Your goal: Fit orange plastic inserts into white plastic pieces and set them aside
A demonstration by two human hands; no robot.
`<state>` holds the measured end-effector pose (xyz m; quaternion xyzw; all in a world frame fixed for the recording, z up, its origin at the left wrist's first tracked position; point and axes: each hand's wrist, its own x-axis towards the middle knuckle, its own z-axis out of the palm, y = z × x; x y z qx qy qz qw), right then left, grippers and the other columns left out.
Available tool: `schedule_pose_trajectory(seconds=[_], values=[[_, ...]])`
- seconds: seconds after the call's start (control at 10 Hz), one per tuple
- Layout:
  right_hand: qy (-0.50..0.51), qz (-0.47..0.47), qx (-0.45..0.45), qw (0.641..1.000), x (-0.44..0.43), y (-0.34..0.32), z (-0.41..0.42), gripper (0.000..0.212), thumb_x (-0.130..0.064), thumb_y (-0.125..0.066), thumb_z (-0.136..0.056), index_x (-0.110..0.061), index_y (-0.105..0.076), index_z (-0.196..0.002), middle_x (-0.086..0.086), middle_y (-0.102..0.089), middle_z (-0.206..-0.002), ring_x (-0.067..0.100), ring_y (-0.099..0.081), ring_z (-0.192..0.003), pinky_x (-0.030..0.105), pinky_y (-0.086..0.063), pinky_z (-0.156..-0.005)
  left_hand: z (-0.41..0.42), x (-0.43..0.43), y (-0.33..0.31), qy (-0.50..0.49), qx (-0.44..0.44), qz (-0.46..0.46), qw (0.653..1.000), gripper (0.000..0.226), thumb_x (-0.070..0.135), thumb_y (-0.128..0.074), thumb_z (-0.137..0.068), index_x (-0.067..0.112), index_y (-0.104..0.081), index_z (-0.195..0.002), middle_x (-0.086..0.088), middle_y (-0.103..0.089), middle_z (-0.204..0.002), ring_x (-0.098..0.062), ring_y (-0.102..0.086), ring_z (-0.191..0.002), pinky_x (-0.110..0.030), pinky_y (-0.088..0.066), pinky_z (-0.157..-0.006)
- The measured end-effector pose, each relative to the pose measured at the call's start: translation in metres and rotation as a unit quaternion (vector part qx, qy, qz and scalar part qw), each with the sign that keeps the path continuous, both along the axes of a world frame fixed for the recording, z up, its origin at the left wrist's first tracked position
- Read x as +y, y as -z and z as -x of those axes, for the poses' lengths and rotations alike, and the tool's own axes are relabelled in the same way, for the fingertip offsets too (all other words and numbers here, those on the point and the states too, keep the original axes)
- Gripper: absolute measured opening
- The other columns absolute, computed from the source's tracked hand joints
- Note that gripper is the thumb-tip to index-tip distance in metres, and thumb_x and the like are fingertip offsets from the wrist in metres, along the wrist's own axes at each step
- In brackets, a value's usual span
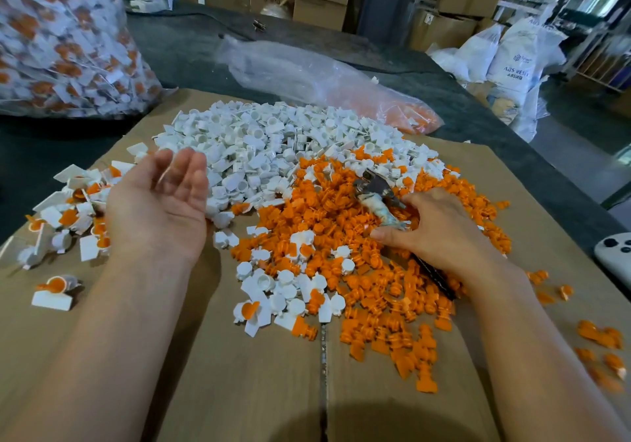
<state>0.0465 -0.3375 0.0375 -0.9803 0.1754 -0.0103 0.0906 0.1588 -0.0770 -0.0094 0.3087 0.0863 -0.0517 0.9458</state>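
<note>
Head view looks down both forearms onto the cardboard-covered worktop (239, 373). Left hand (160, 202) lies palm up, fingers relaxed and spread, holding nothing I can make out; a pale smear by its fingertips is too blurred to name. Right hand (440, 233) sits knuckles up on the orange inserts (358, 288), fingers curled into the heap beside a metal key bunch (375, 192); whether it has pinched an insert I cannot tell. Finished pieces (68, 209) lie just left of the left hand, and the white pieces (266, 141) just beyond it. To do this step well, I judge: lift one insert clear of the keys, take a white piece cup-up in the free hand, press until seated, then drop it left. Farther off lies a clear bag of inserts (341, 79)
</note>
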Motion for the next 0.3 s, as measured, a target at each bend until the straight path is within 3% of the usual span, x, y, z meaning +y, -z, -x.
schedule_pose_trajectory(seconds=[0.1,0.2,0.3], values=[[-0.001,-0.004,-0.004,1.0,0.004,-0.002,0.004,0.095,-0.073,-0.048,-0.062,-0.017,-0.036,-0.139,0.006,-0.038,-0.132,0.022,-0.03,-0.125,0.033,-0.03,-0.097,0.022,-0.017,-0.016,0.031,-0.022,-0.114,0.993,0.012,0.016,-0.049,-0.093,0.009,-0.057,-0.087,-0.001,-0.069,-0.061,-0.011,-0.068,-0.058,-0.016,-0.048,-0.045],[-0.016,0.005,-0.067,0.998,0.009,-0.006,0.009,0.071,-0.06,-0.056,-0.075,-0.02,-0.044,-0.133,0.003,-0.041,-0.131,0.019,-0.032,-0.124,0.031,-0.029,-0.095,0.049,-0.031,-0.025,0.099,-0.064,-0.219,0.969,0.017,0.013,-0.047,-0.094,0.008,-0.058,-0.084,-0.003,-0.065,-0.055,-0.012,-0.062,-0.047,-0.017,-0.044,-0.037],[-0.029,-0.023,-0.148,0.988,0.018,-0.009,0.017,0.05,-0.052,-0.057,-0.079,-0.022,-0.056,-0.12,-0.002,-0.049,-0.119,0.014,-0.04,-0.115,0.023,-0.027,-0.084,0.075,-0.039,-0.034,0.15,-0.094,-0.292,0.94,0.021,0.009,-0.047,-0.093,0.006,-0.06,-0.077,-0.006,-0.063,-0.055,-0.014,-0.058,-0.042,-0.018,-0.042,-0.034]])
